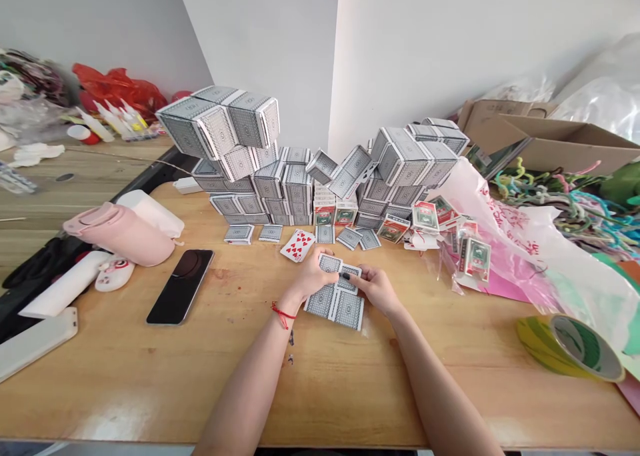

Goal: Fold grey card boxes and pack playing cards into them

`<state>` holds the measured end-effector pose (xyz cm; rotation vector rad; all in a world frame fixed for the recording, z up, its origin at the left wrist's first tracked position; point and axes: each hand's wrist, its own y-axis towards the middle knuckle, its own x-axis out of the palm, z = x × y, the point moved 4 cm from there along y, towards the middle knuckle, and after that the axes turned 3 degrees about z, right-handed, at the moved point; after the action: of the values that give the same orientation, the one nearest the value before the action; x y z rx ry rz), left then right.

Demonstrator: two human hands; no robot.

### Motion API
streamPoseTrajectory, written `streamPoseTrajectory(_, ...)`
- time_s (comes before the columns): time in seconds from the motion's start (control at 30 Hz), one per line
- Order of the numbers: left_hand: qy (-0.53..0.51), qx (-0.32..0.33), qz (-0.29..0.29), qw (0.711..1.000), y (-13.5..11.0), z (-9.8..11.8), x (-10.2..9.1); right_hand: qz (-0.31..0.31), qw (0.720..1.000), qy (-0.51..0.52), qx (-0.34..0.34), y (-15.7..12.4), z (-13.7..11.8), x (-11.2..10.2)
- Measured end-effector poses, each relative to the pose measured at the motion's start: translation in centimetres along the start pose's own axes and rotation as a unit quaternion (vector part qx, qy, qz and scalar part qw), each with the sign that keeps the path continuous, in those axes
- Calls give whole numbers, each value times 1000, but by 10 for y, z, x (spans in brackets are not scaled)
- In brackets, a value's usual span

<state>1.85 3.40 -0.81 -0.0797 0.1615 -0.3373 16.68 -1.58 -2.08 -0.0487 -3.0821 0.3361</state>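
Note:
Grey-backed playing cards (pixel 347 308) lie face down just above the table, their edges meeting in a cross of white borders. My left hand (pixel 314 276) grips them at the upper left, thumb across the top. From the right, my right hand (pixel 375 286) pinches the same cards, its dark-nailed thumb near the middle. Fingers under the cards are hidden. Beyond my left hand lies a heart-suit card (pixel 298 245), face up. Small folded card pieces (pixel 271 233) sit in a row behind it. Blocks made of such cards (pixel 297 183) are stacked at the back.
A black phone (pixel 181 287) and a pink tumbler (pixel 120 233) lie on the left. At the right are a yellow tape roll (pixel 537 346), boxed card decks (pixel 475 259) and a plastic bag (pixel 500 229). A cardboard box (pixel 565 139) stands behind, against the wall.

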Motion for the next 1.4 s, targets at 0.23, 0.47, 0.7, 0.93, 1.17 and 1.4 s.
streamPoseTrajectory(0.23, 173, 198, 87, 961, -10, 29, 4, 17, 998, -45, -36, -2, -3, 3)
streamPoseTrajectory(0.47, 230, 203, 35, 951, -10, 31, 9, 21, 998, -45, -42, -1, -5, 1)
streamPoseTrajectory(0.7, 220, 200, 43, 954, -10, 29, 7, 43, 997, -47, -43, -1, -4, -2)
streamPoseTrajectory(0.93, 216, 203, 62, 953, -10, 28, 10, 82, 996, -34, -32, 2, 5, -8)
streamPoseTrajectory(1.17, 158, 170, 116, 966, -4, 19, -8, 223, 964, 132, -55, 7, 11, -51)
streamPoseTrajectory(1.4, -10, 107, 185, 977, 7, 2, -21, 183, 947, 255, -70, 5, 0, -55)
